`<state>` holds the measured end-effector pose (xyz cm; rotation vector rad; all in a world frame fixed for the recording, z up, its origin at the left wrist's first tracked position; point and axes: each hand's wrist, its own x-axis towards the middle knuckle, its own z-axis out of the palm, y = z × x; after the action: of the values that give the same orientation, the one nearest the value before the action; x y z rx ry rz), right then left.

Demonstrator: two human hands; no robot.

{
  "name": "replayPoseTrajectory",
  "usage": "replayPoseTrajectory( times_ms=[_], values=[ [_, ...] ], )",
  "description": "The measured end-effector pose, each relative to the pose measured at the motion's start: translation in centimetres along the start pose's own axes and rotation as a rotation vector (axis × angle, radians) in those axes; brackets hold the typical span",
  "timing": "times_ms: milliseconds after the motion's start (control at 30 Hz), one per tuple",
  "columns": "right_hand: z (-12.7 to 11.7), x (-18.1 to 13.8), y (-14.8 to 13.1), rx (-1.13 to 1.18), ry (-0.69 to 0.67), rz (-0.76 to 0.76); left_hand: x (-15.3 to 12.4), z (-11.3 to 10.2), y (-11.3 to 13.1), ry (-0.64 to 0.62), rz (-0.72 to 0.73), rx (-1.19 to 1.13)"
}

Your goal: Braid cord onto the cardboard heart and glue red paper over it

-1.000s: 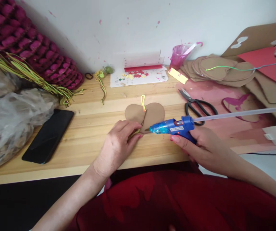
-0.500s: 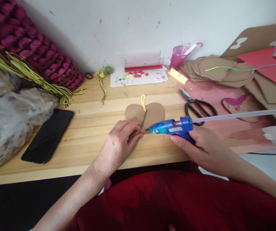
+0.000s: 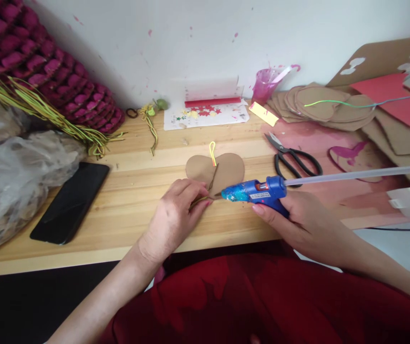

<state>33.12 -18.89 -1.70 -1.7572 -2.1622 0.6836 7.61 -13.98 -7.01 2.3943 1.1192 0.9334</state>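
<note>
A brown heart-shaped cardboard piece (image 3: 226, 168) lies flat in the middle of the wooden table (image 3: 133, 191), with a yellow cord loop (image 3: 212, 151) at its top notch. My left hand (image 3: 176, 215) pinches the cord's lower end against the heart's bottom tip. My right hand (image 3: 305, 224) grips a blue glue gun (image 3: 258, 192), its nozzle touching the heart's tip beside my left fingers. A long clear glue stick (image 3: 358, 174) sticks out of the gun's back to the right.
A black phone (image 3: 70, 203) lies at the left, near plastic bags (image 3: 15, 186) and a magenta pile (image 3: 47, 62). Black scissors (image 3: 294, 155) lie right of the heart. Brown cutouts (image 3: 330, 107), a pink cup (image 3: 265, 82) and a sticker sheet (image 3: 206, 114) sit at the back.
The glue gun has dipped slightly and edged left, bringing its nozzle closer to the heart's tip. My left hand has stayed put.
</note>
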Motion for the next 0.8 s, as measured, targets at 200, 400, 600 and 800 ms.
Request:
replayPoseTrajectory(
  times_ms=[200,400,600,800],
  values=[
    [-0.04,-0.14,0.04,0.006,-0.004,-0.007,-0.02,-0.03,0.01,-0.003,-0.012,-0.013],
    [-0.06,-0.19,0.04,0.007,-0.004,-0.017,-0.12,-0.01,-0.1,0.0,-0.01,-0.036],
    [-0.14,0.02,-0.04,0.027,-0.006,-0.018,-0.12,-0.07,-0.04,0.003,-0.016,-0.035],
    [-0.2,0.08,0.17,0.03,0.048,-0.024,-0.09,-0.24,0.06,-0.01,-0.049,-0.088]
  ],
)
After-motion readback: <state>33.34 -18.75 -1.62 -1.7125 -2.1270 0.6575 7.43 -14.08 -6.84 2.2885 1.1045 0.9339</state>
